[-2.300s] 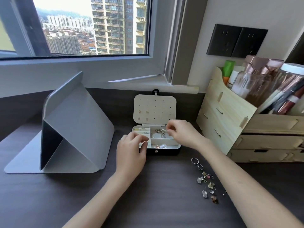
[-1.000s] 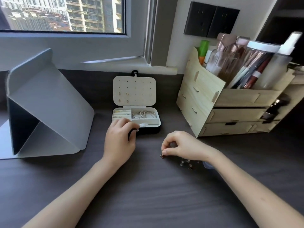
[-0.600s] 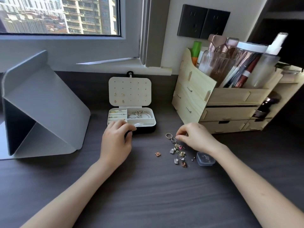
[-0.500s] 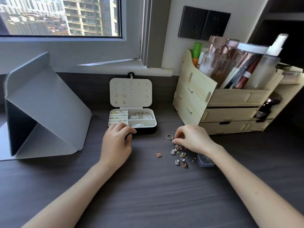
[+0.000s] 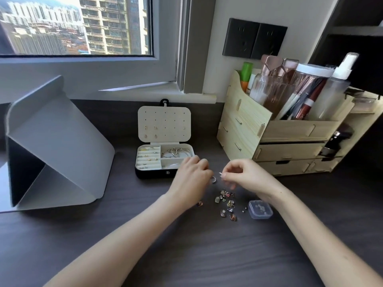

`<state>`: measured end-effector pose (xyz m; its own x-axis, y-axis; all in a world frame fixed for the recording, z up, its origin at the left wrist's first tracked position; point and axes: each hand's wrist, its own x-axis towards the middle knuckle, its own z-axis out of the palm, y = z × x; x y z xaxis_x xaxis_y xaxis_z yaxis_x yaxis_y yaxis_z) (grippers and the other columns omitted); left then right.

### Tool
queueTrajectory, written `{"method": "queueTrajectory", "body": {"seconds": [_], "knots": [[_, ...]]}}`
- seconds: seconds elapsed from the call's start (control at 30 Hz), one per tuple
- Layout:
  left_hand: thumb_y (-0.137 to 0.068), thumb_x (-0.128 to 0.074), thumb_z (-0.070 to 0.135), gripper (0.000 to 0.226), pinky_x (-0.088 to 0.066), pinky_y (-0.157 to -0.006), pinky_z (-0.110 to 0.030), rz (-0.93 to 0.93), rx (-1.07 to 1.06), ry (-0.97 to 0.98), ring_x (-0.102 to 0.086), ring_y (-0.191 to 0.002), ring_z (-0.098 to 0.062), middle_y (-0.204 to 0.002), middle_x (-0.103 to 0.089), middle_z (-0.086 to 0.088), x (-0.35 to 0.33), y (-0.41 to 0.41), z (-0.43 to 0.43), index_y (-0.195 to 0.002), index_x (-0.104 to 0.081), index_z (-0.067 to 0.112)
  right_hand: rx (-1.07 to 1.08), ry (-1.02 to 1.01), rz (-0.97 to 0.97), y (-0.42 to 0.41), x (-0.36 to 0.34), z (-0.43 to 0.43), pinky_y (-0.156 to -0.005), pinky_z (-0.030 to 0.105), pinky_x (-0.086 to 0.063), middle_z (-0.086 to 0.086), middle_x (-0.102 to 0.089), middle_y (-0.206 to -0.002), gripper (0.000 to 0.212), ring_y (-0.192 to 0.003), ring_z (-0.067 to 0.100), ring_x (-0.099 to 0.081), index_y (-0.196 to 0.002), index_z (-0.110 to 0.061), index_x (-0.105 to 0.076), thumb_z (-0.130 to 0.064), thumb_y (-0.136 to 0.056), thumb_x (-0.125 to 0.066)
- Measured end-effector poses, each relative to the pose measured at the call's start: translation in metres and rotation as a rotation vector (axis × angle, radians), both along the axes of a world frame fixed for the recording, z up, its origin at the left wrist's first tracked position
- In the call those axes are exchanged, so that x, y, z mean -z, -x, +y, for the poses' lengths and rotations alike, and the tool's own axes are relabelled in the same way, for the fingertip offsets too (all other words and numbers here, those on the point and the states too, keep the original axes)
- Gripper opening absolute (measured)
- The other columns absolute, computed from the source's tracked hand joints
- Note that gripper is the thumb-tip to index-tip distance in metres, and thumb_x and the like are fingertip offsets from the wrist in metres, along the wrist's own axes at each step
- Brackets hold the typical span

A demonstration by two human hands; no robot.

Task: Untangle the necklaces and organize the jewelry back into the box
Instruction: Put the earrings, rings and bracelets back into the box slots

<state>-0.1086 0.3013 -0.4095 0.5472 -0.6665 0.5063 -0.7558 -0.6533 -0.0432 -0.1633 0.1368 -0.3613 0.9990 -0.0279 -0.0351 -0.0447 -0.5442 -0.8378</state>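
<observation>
Head view: small silver ring (image 5: 213, 180) sits btw the hands, just right of left hand (image 5: 191, 179), fingers curled, grip unclear; right hand (image 5: 246, 177) fingers pinch a tiny silver bit (image 5: 220, 173). Far-left of both lies the open black cream-lined jewelry box (image 5: 153, 175), nearer left hand.

Open black jewelry box (image 5: 152, 175), lid (image 5: 164, 126) upright; loose charms (image 5: 230, 203) nearby to its right.

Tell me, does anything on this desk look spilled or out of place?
Yes. Small charms lie scattered loose on the desk outside the open box, beside a clear case. One charm sits apart, by the left hand.
</observation>
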Motion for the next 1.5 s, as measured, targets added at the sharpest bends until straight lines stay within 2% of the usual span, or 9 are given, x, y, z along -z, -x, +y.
{"method": "queueTrajectory", "body": {"seconds": [0.27,0.37,0.47,0.6,0.77,1.1,1.27,1.37,1.5], "knots": [[-0.055,-0.082,0.029,0.021,-0.041,-0.058,-0.026,0.019,-0.072,-0.02,-0.055,-0.061,-0.022,-0.062,-0.055,0.003,0.0,-0.005,-0.008,-0.056,-0.063,0.023,-0.026,-0.377,0.002,-0.007,-0.004,0.007,-0.057,0.021,-0.052,0.018,-0.068,-0.079,0.008,-0.066,0.016,-0.063,-0.092,0.005,-0.064,0.0,-0.088,-0.059],[-0.074,-0.069,0.022,0.01,-0.042,-0.066,-0.034,0.207,-0.079,0.376,-0.057,-0.07,-0.022,-0.071,-0.06,0.001,-0.007,-0.007,0.027,-0.066,-0.065,0.016,-0.024,-0.407,-0.107,-0.022,-0.008,0.023,-0.056,0.021,-0.052,0.015,-0.071,-0.078,0.01,-0.065,0.015,-0.065,-0.092,0.002,-0.066,-0.002,-0.09,-0.058],[-0.087,-0.065,0.014,0.014,-0.04,-0.069,-0.015,0.491,-0.195,0.75,-0.055,-0.074,0.0,-0.077,-0.06,0.01,-0.017,-0.006,0.078,-0.074,-0.062,0.02,-0.039,-0.337,-0.203,-0.043,-0.01,0.051,-0.053,0.019,-0.05,0.01,-0.069,-0.072,0.011,-0.06,0.01,-0.064,-0.088,-0.004,-0.066,-0.003,-0.091,-0.056],[-0.089,-0.063,0.013,0.019,-0.04,-0.065,-0.008,0.341,-0.38,1.064,-0.057,-0.075,-0.002,-0.081,-0.062,0.008,-0.003,-0.011,0.124,-0.077,-0.059,0.028,-0.08,-0.096,-0.294,-0.08,-0.005,0.095,-0.058,0.019,-0.049,0.005,-0.07,-0.072,0.01,-0.063,0.008,-0.064,-0.086,-0.008,-0.069,-0.008,-0.09,-0.059],[-0.089,-0.06,0.007,0.015,-0.04,-0.073,-0.008,0.313,-0.345,1.068,-0.056,-0.086,-0.002,-0.089,-0.06,0.009,0.009,-0.018,0.131,-0.08,-0.061,0.019,-0.117,0.233,-0.338,-0.117,0.005,0.134,-0.081,0.031,-0.048,0.007,-0.072,-0.093,0.017,-0.09,0.019,-0.064,-0.096,-0.007,-0.071,-0.015,-0.092,-0.057],[-0.091,-0.058,0.007,0.017,-0.04,-0.078,-0.007,0.363,-0.297,1.075,-0.057,-0.091,0.002,-0.092,-0.063,0.016,0.017,-0.024,0.126,-0.082,-0.062,0.022,-0.226,0.629,-0.453,-0.146,0.025,0.152,-0.08,0.03,-0.036,0.01,-0.069,-0.097,0.021,-0.098,0.026,-0.056,-0.095,-0.006,-0.072,-0.017,-0.092,-0.054],[-0.091,-0.057,0.009,0.012,-0.042,-0.078,-0.01,0.39,-0.279,1.092,-0.058,-0.09,0.0,-0.092,-0.064,0.014,0.018,-0.025,0.125,-0.088,-0.063,0.019,-0.21,0.606,-0.586,-0.145,0.04,0.149,-0.061,0.036,-0.043,0.01,-0.06,-0.068,0.007,-0.074,0.035,-0.053,-0.072,-0.007,-0.074,-0.01,-0.076,-0.069],[-0.091,-0.057,0.009,0.01,-0.042,-0.076,-0.009,0.406,-0.277,1.092,-0.058,-0.089,-0.001,-0.09,-0.064,0.012,0.018,-0.025,0.126,-0.089,-0.062,0.018,-0.17,0.506,-0.631,-0.139,0.04,0.148,-0.066,0.038,-0.045,0.004,-0.058,-0.072,0.013,-0.078,0.027,-0.051,-0.083,-0.013,-0.076,-0.019,-0.08,-0.065],[-0.092,-0.056,0.013,0.009,-0.042,-0.075,-0.009,0.444,-0.275,1.104,-0.058,-0.087,-0.001,-0.088,-0.064,0.011,0.018,-0.024,0.126,-0.089,-0.063,0.017,-0.316,0.271,-0.676,-0.115,0.024,0.145,-0.075,0.009,-0.034,-0.016,-0.056,-0.082,0.02,-0.08,0.0,-0.044,-0.095,-0.014,-0.075,-0.021,-0.083,-0.06]]}}
